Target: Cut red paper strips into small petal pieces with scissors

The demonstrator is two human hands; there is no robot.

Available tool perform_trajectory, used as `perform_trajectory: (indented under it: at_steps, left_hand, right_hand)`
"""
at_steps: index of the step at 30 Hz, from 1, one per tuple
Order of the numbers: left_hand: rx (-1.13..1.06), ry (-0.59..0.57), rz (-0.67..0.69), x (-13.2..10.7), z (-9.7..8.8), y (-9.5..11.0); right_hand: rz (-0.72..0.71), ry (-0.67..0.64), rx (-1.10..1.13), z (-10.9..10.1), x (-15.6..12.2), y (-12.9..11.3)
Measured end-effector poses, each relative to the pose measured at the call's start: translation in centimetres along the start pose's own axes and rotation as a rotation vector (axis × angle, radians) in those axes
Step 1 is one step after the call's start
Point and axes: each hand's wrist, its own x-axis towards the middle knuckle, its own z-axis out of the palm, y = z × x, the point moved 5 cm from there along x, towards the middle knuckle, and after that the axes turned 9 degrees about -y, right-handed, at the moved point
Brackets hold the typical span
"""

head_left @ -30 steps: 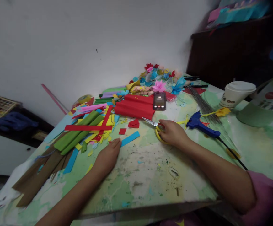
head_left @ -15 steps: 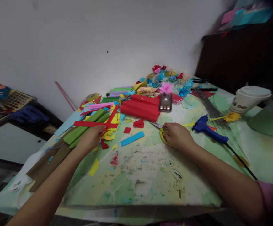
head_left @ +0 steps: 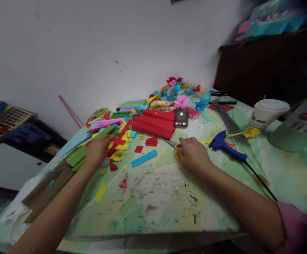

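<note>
On the left, my left hand (head_left: 98,152) lies over a folded green crepe paper (head_left: 77,157), its fingers bent down around the paper's edge and the fingertips partly hidden. Crossed red strips (head_left: 120,141) lie just right of those fingers; one strip passes under the hand. My right hand (head_left: 196,154) is closed on scissors (head_left: 172,143) with yellow handles, their blades pointing left above the table. Between the hands are a blue strip (head_left: 144,158), a small red square (head_left: 139,149) and red scraps (head_left: 151,141).
Red crepe paper (head_left: 153,123) and a phone (head_left: 180,118) lie ahead, with paper flowers (head_left: 182,101) behind. To the right are a blue glue gun (head_left: 229,146) with its cord, thin wires (head_left: 231,121) and a lidded paper cup (head_left: 268,113). Brown paper (head_left: 46,188) lies at the left edge.
My left hand has shifted from pinching the red strip onto the green paper, and the strips now lie beside it. My right hand keeps the scissors. The whole view has shifted slightly.
</note>
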Motion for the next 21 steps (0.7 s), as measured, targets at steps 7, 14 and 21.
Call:
perform_trajectory:
  at_steps: [7,14,21]
  left_hand:
    - [-0.122,0.277,0.512,-2.3,-0.5,12.6]
    - [-0.341,0.191,0.614,-1.8,3.9,17.3]
    - [-1.103,0.119,0.075,-1.7,5.6,16.1]
  right_hand:
    - [-0.254,-0.107,1.098,1.8,-1.1,-2.8]
    - [-0.204,-0.262,1.744,4.1,-1.3,-4.0]
    - [-0.155,-0.030,1.533,4.0,-1.7,-3.6]
